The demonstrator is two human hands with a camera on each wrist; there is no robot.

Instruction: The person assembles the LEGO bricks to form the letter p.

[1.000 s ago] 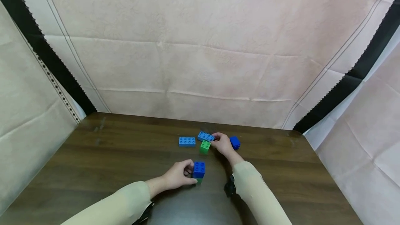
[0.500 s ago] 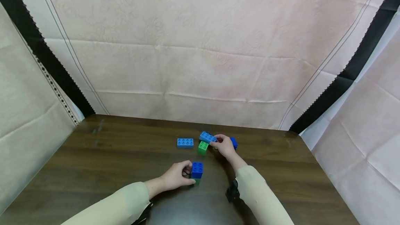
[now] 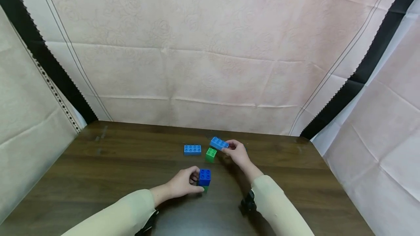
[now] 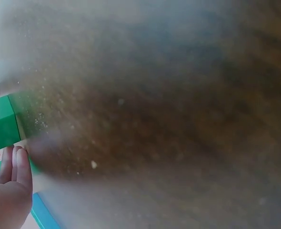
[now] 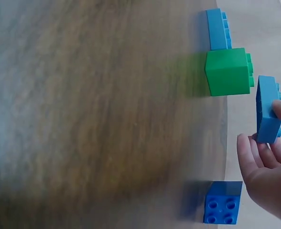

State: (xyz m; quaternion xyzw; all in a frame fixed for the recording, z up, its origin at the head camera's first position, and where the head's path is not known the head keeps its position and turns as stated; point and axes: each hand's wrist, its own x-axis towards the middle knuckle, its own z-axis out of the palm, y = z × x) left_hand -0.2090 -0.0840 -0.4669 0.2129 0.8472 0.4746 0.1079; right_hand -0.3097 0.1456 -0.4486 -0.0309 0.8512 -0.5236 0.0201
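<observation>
In the head view my left hand [image 3: 185,182] grips a two-brick stack, fingers and thumb at its left side. A dark blue brick [image 3: 205,177] sits on top, over a green brick [image 3: 205,188] on the table; the left wrist view shows its green side [image 4: 2,124] above my fingertips. Farther back my right hand [image 3: 237,153] pinches the end of a long light blue brick [image 3: 219,143] between thumb and fingers. In the right wrist view that brick [image 5: 268,109] is tilted and raised off the table, its hollow underside partly showing.
Another green brick [image 3: 211,154] stands on the brown table [image 3: 131,163] just left of the right hand. Left of it lies a second long light blue brick [image 3: 192,150]. A loose dark blue brick [image 5: 223,202] sits beside the right hand. Pale cloth [image 3: 197,65] rises behind the table.
My right hand and its light blue brick have shifted rightward, away from the standing green brick. In the head view the hand now hides nearly all of the loose dark blue brick. My left hand keeps its grip.
</observation>
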